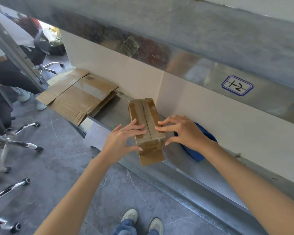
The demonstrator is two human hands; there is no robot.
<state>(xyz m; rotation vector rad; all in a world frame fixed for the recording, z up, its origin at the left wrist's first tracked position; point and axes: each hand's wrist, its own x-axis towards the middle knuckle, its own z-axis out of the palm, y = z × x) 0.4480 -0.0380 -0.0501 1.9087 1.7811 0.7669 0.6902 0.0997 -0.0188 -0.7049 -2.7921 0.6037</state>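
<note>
Our 2 shoes (130,216) stood below the ledge (109,113) where the cardboard box (147,119) lay. Our left hand (121,143) and right hand (187,131) pressed spread, open fingers onto its top, flanking the seam.

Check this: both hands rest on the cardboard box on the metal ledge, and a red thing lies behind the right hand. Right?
Not quite: the head view shows the thing behind the right hand is blue, not red. Otherwise yes: left hand and right hand rest on the cardboard box on the metal ledge.
</note>
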